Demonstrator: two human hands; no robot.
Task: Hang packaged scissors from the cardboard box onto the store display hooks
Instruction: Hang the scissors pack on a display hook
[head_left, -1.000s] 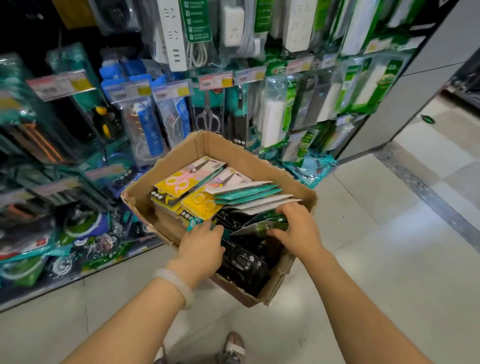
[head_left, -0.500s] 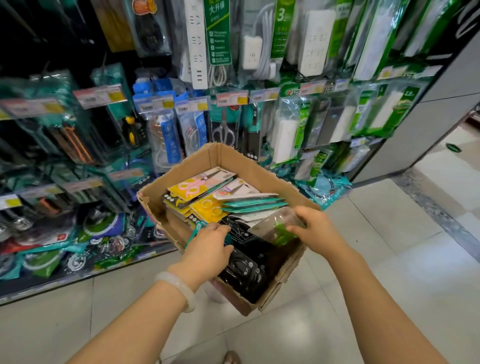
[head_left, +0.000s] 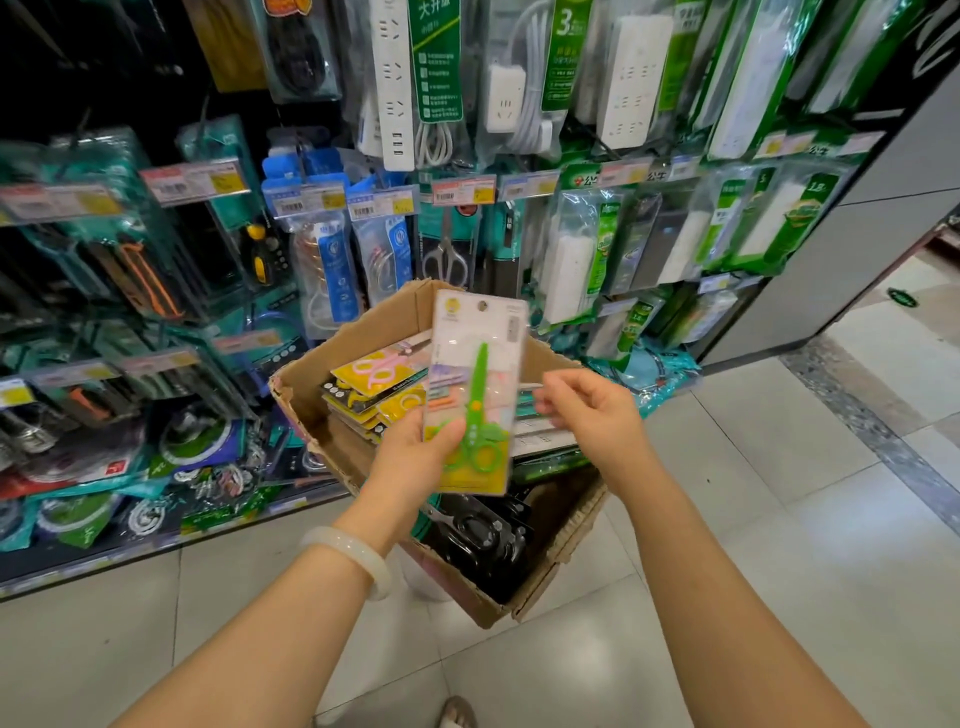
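scissors pack (head_left: 475, 395) lifted, left hand (head_left: 415, 457) gripping

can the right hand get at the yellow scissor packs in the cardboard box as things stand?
Probably yes. The right hand hovers free above the open cardboard box; the yellow scissor packs lie uncovered, though the left-held green scissors package stands between.

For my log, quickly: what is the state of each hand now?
Left hand: holding the green scissors package upright above the cardboard box.
Right hand: loosely curled beside the package; whether it pinches anything cannot be told.
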